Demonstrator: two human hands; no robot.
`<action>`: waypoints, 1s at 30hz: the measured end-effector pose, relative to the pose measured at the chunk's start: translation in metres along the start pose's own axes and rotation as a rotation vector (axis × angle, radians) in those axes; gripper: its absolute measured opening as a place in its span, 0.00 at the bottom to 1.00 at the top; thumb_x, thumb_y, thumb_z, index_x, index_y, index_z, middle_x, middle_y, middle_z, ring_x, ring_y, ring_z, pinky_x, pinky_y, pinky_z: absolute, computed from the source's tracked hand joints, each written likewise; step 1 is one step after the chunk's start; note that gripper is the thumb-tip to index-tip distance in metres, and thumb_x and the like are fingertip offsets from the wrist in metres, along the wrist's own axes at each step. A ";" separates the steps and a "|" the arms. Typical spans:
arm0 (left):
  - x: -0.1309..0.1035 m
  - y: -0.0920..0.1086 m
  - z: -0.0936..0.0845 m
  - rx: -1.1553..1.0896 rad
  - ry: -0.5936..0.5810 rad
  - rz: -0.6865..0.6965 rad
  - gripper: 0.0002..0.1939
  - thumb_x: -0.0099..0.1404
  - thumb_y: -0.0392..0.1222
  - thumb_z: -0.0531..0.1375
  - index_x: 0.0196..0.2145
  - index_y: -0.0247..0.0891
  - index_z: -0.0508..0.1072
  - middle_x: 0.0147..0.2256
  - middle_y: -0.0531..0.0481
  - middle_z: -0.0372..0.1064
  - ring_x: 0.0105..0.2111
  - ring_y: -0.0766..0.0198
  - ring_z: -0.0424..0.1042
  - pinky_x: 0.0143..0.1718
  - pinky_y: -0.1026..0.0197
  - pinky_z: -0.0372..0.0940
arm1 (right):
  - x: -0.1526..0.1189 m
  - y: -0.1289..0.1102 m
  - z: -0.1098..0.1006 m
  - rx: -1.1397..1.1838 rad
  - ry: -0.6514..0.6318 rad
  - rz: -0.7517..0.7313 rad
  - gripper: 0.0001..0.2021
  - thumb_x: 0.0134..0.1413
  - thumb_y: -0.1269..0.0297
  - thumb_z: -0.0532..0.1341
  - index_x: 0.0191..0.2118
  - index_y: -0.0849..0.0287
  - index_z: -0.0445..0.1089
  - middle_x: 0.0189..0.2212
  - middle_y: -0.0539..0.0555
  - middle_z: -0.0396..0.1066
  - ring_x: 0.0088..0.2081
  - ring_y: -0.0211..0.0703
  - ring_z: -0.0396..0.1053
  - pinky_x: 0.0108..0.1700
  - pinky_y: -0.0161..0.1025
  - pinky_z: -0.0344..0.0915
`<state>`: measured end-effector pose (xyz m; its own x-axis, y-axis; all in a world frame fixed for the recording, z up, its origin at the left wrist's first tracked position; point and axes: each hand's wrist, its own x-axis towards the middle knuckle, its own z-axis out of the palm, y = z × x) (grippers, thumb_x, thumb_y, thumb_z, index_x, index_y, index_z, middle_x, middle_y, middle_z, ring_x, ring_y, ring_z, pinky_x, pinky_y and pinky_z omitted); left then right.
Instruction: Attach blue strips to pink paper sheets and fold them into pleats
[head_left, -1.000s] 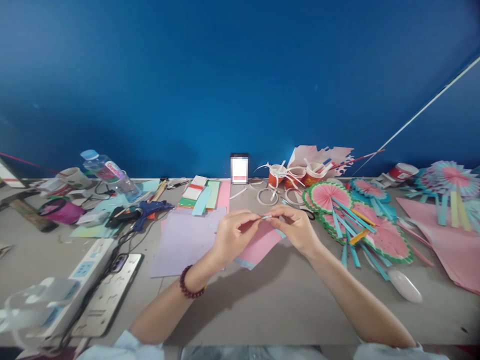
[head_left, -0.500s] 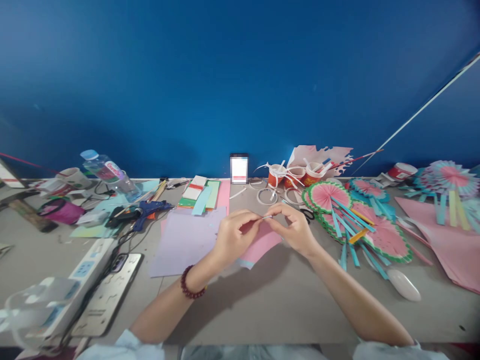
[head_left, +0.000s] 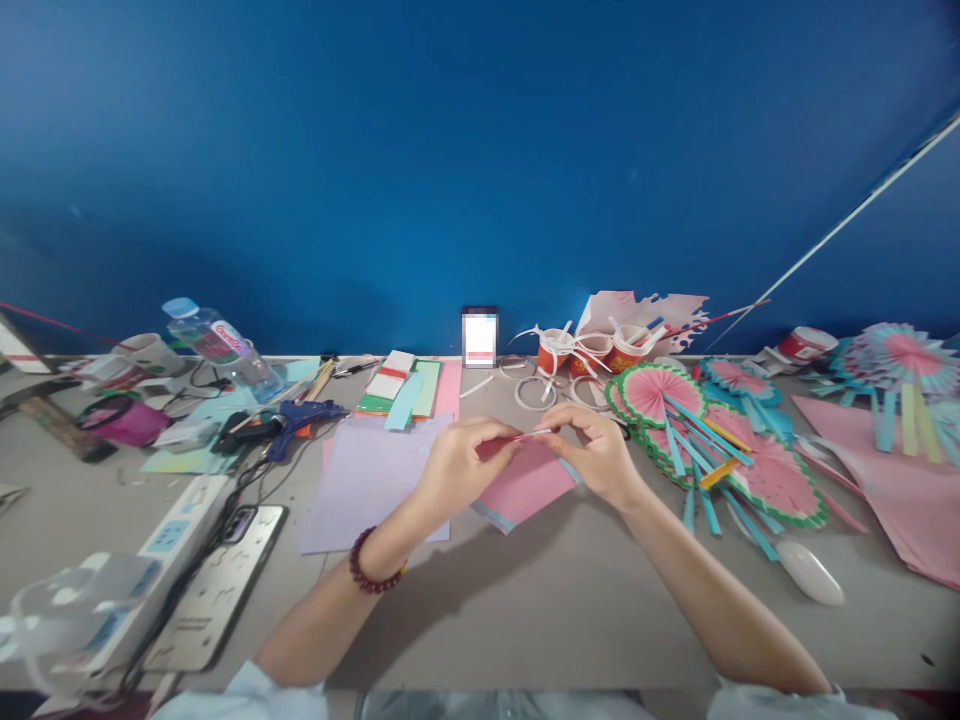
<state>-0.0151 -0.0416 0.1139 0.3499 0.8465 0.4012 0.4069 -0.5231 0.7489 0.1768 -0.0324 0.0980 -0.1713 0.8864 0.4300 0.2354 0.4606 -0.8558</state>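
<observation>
A pink sheet of paper (head_left: 525,488) with light blue strips along its edges hangs from my fingers above the grey table. My left hand (head_left: 463,460) pinches its upper edge between thumb and fingers, with a bead bracelet on the wrist. On the other side, my right hand (head_left: 596,455) pinches the same edge, close to the left fingertips. The edge between the hands looks narrow and folded. Below and left of my left hand lies a lavender sheet (head_left: 367,490) on the table.
Paper watermelon fans (head_left: 656,395) with blue strips lie on the right, near a white computer mouse (head_left: 810,572). Red cups (head_left: 553,350) and tape rolls (head_left: 535,394) stand behind. A blue glue gun (head_left: 304,420), a phone (head_left: 217,590) and a power strip (head_left: 165,560) are left.
The pink paper has swung out and more of its face and blue edging shows. My fingertips have moved slightly apart, exposing more of the top edge.
</observation>
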 end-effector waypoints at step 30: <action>0.000 -0.003 0.004 -0.075 -0.070 -0.068 0.08 0.63 0.39 0.57 0.36 0.41 0.77 0.35 0.51 0.77 0.35 0.63 0.74 0.35 0.65 0.66 | 0.001 0.007 0.002 0.045 -0.068 0.053 0.06 0.50 0.61 0.63 0.29 0.57 0.73 0.29 0.52 0.72 0.34 0.42 0.68 0.38 0.39 0.64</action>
<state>-0.0130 -0.0402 0.1100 0.3830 0.8695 0.3120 0.3687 -0.4536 0.8114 0.1765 -0.0286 0.0917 -0.2246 0.9038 0.3642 0.2029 0.4089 -0.8897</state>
